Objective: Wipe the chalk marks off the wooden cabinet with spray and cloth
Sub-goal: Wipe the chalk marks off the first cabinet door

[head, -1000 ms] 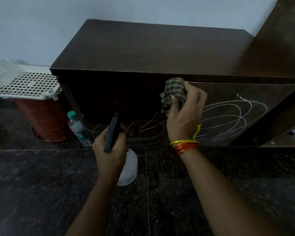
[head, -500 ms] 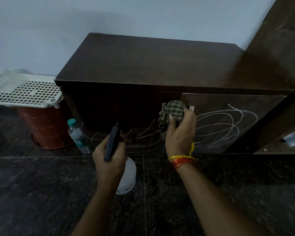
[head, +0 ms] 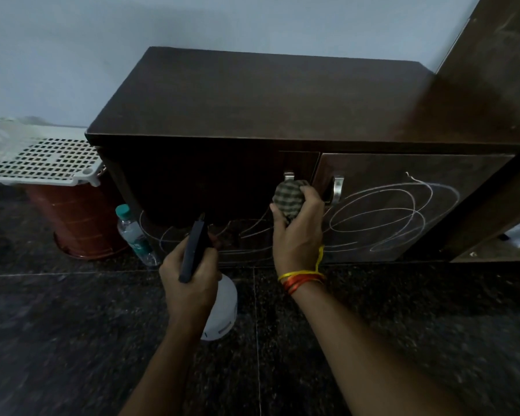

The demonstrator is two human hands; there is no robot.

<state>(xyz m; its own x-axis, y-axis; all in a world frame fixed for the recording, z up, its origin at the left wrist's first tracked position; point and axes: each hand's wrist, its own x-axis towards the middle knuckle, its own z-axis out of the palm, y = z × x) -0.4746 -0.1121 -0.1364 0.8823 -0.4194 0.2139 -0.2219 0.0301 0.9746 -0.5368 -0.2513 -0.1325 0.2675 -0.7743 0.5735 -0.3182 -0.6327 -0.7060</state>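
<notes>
Floor (head: 72,340) open by cabinet (head: 252,100); water bottle (head: 134,235), bucket (head: 78,223) block left.

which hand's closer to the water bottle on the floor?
Left. The left hand, gripping the spray bottle, is just right of the water bottle; the right hand is farther right, holding the checked cloth.

Dim light fills the room. A plain pale wall (head: 102,49) runs across the top of the frame. The floor (head: 72,340) below is dark speckled stone in big tiles with thin pale joints. At the left a white perforated crate (head: 36,157) rests atop a reddish-brown bucket (head: 78,223). A tall dark wooden panel (head: 493,85) rises at the upper right.
</notes>
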